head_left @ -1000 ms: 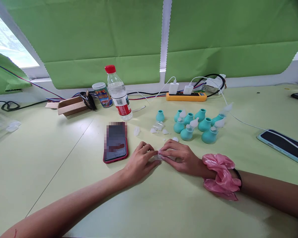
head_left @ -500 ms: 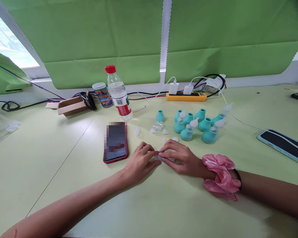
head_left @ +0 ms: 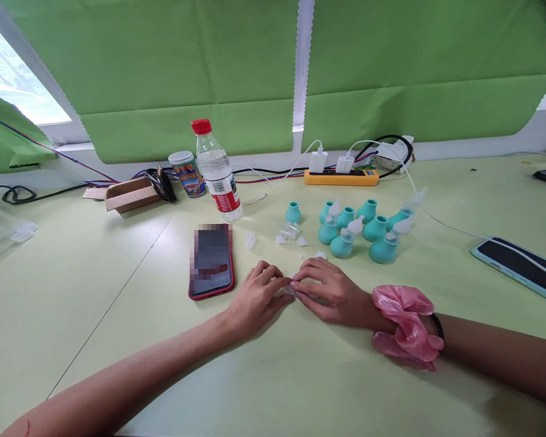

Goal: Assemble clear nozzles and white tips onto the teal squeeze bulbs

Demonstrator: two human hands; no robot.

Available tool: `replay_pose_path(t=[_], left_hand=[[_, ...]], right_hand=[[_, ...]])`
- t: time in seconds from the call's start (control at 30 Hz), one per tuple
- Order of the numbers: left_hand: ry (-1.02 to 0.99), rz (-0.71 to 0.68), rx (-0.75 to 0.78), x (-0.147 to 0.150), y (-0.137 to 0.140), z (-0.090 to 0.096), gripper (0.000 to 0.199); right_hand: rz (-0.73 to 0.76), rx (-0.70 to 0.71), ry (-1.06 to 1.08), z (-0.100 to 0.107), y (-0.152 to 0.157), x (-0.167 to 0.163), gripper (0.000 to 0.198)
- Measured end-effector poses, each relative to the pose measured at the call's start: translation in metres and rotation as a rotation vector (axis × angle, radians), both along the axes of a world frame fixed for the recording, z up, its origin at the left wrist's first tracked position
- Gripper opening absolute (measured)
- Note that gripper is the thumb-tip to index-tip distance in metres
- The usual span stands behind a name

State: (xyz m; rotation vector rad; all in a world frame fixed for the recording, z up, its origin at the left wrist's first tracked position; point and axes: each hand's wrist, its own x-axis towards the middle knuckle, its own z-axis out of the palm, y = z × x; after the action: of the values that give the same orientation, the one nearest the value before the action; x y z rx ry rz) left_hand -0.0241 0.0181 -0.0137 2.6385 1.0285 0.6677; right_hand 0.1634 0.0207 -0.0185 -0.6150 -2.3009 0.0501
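Observation:
My left hand [head_left: 258,298] is pinched on a small clear plastic piece [head_left: 289,290], low over the table. From the other side my right hand [head_left: 330,291], with a pink scrunchie [head_left: 407,325] at its wrist, meets it, thumb and fingertips closed at the same piece. Fingers cover most of that piece. Just beyond lie clear plastic tubes [head_left: 290,230] and small white pointed tips [head_left: 304,241]. One teal rubber bulb [head_left: 293,213] stands alone. To its right is a group of several teal bulbs [head_left: 375,229], some fitted with clear necks and white tips [head_left: 355,226].
A red-cased phone [head_left: 212,261] lies left of my hands, with a water bottle [head_left: 219,176] and a can [head_left: 188,174] behind. Further back are an open cardboard box [head_left: 134,195] and a yellow power strip [head_left: 341,178]. A white cable crosses toward another phone [head_left: 519,267].
My right hand has shifted very slightly, and the whitish part that showed under its fingers is now hidden. My left hand stays almost still. The bulbs and loose parts have not moved.

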Motion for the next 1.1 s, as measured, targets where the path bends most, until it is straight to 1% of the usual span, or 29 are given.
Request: replay_pose_path(t=[0.1, 0.17, 0.23, 0.27, 0.33, 0.43, 0.53, 0.67, 0.73, 0.9, 1.1], left_hand=[[-0.022, -0.003, 0.014, 0.000, 0.001, 0.001, 0.021], [-0.050, -0.002, 0.022, 0.000, 0.002, 0.002, 0.020], [-0.091, 0.005, 0.024, 0.000, 0.001, 0.003, 0.019], [-0.117, 0.012, 0.021, 0.000, 0.001, 0.004, 0.018], [-0.173, 0.032, 0.004, 0.000, -0.001, 0.005, 0.016], [-0.246, 0.032, -0.075, 0.000, -0.005, 0.010, 0.019], [-0.272, 0.015, -0.191, 0.000, -0.006, 0.014, 0.025], [-0.295, 0.042, -0.312, 0.000, -0.003, 0.013, 0.024], [-0.322, 0.034, -0.342, 0.000, -0.002, 0.012, 0.024], [-0.339, 0.036, -0.360, 0.001, -0.003, 0.013, 0.023], [-0.395, 0.023, -0.476, 0.002, -0.006, 0.015, 0.020]], right_hand=[[0.000, -0.046, 0.021, 0.001, -0.001, 0.000, 0.013], [-0.020, -0.079, 0.056, 0.002, -0.001, 0.000, 0.020], [-0.046, -0.084, 0.098, 0.004, -0.002, 0.000, 0.027], [-0.053, -0.078, 0.115, 0.004, -0.002, 0.000, 0.028], [-0.043, -0.058, 0.138, 0.005, -0.002, -0.001, 0.023], [-0.014, -0.022, 0.155, 0.005, -0.002, -0.001, 0.017], [0.013, 0.011, 0.173, 0.005, -0.001, -0.001, 0.017], [0.032, 0.048, 0.199, 0.006, -0.001, -0.001, 0.017], [0.033, 0.059, 0.197, 0.006, -0.001, 0.000, 0.018], [0.043, 0.087, 0.181, 0.005, -0.001, 0.000, 0.017], [0.053, 0.078, 0.157, 0.002, -0.002, 0.002, 0.016]])
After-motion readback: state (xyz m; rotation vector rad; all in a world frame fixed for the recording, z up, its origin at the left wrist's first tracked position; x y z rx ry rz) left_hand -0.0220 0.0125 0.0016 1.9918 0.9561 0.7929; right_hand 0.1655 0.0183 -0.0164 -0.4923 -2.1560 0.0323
